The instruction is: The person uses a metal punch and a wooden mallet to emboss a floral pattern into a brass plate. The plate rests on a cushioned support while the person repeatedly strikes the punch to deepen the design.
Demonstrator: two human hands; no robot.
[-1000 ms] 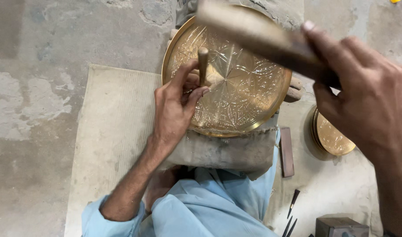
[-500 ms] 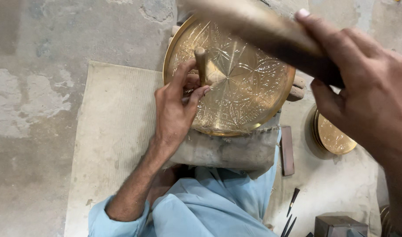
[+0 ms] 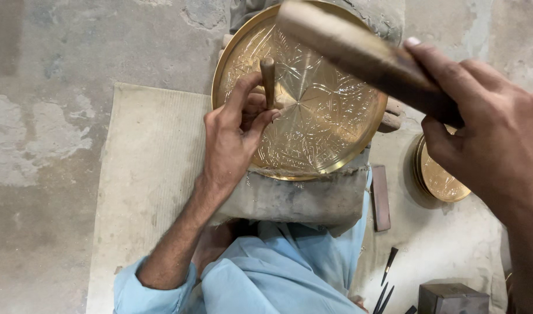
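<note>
On the person's lap, over a grey padded block, lies a large round brass tray with fine engraved patterns, tilted slightly toward the camera and resting against light blue clothing. Of the two hands, the left hand is curled closed around a short wooden-handled chisel, which stands nearly upright with its lower end on the engraved face, a little left of the tray's centre; the fingertips press against the metal beside it. The right hand is clenched around the dark handle of a thick wooden mallet — the pale head hangs above the tray's upper rim, clear of the chisel and not touching it.

Beneath everything a pale woven mat covers part of the rough concrete floor. To the right of the block lies a narrow reddish-brown bar, and beyond it a smaller engraved brass plate — partly hidden behind the right hand. Near the lower edge lie several thin dark pointed tools and a dark metal box.
</note>
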